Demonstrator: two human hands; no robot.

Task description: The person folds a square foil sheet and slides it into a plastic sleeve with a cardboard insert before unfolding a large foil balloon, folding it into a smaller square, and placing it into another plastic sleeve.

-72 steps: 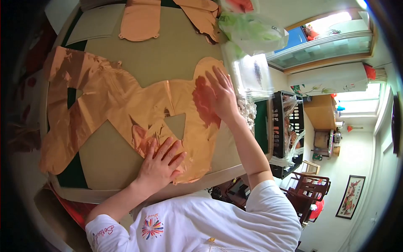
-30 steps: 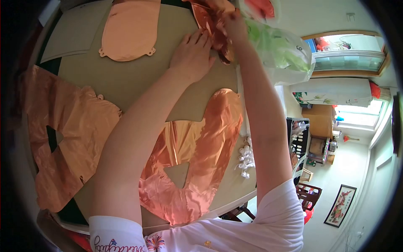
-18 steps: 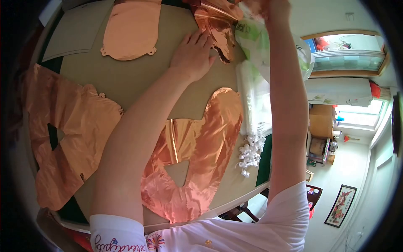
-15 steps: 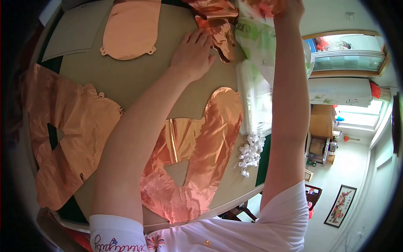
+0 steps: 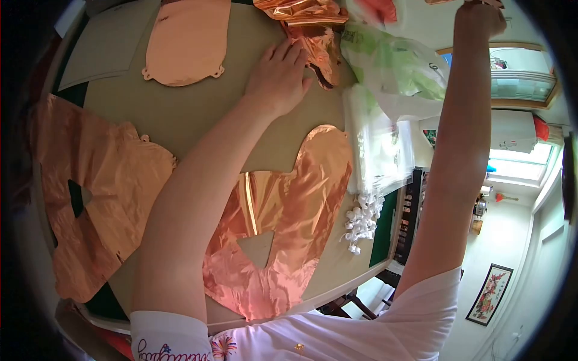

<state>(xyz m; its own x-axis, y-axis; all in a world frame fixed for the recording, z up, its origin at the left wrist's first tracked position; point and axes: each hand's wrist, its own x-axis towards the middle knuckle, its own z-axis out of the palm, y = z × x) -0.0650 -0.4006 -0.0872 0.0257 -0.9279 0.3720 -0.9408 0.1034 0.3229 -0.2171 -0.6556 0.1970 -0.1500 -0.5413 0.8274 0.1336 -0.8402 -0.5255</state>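
Note:
My left hand (image 5: 278, 78) lies flat on the table, its fingertips at the edge of a crumpled copper foil piece (image 5: 322, 48). My right hand (image 5: 481, 21) is stretched out to the top right, closed on a bit of copper foil (image 5: 442, 1) partly cut off by the frame's top edge. Below my left hand lies a flat copper foil letter-shaped balloon (image 5: 316, 174). Another flat foil balloon (image 5: 114, 174) spreads at the left, and a rounded copper foil piece (image 5: 188, 42) lies at the top.
Clear plastic packaging (image 5: 376, 144) and a green-and-white plastic bag (image 5: 391, 66) lie along the right side of the tan table (image 5: 174, 114). Small white curled items (image 5: 361, 222) are bunched below them. A grey sheet (image 5: 105, 48) sits top left, a dark chair (image 5: 355, 304) beyond the near edge.
My right hand has moved right, away from the plastic bag and out past the table. The bag and clear packaging now show more. My left hand has hardly moved.

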